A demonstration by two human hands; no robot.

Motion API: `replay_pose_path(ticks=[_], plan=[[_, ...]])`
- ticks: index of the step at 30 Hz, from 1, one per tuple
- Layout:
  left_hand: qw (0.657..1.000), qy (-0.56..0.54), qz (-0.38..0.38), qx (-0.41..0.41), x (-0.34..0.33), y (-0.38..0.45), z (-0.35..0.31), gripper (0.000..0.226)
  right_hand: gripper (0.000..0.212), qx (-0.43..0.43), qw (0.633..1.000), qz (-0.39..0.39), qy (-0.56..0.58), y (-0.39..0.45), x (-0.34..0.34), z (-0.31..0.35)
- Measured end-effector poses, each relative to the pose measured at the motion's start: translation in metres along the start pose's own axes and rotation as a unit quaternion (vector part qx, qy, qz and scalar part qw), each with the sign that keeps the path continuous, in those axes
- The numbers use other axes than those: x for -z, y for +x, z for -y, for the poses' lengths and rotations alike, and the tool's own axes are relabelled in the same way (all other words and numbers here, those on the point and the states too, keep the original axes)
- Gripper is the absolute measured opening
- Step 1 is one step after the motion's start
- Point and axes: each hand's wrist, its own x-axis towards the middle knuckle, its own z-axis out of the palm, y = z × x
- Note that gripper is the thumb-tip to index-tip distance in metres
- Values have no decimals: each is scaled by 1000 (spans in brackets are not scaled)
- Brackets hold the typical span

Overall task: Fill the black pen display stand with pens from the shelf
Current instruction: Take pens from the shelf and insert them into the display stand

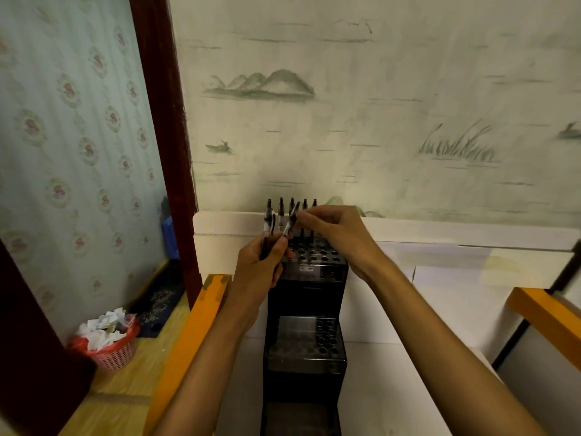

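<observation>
Lower tiers of the black pen display stand sit nearest, holes empty. Farther up, the left hand clutches spare pens; the right hand pinches one pen over the top tier, mid-filling. Next: aim for a free hole. No writing legible.

Black display stand; red basket; orange rail; wallpaper pale blue with floral medallions.

Pale wall with ink-landscape mural; floral wallpaper at left beyond a dark wooden post; wooden floor bearing a red waste basket.
</observation>
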Motion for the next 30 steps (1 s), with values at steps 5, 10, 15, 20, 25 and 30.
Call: replay_pose_path(ticks=[5,10,15,20,25,30], plan=[[1000,-1,6,3,-4,-1,0,16,11,-11,999,8,37,-3,-3,-4],[999,24,19,26,-4,1,-2,23,16,-65,989,-18,129,1,-2,-5],[995,91,-23,23,7,3,1,18,19,-66,975,-99,188,12,15,-3],[998,66,-17,11,14,0,-4,10,14,-14,984,-157,79,25,35,-8],[991,119,-40,-48,18,-2,-6,18,13,39,980,-183,-74,33,37,-16],[991,119,-47,-41,19,-2,-3,24,12,39,980,-171,-96,32,33,-24]])
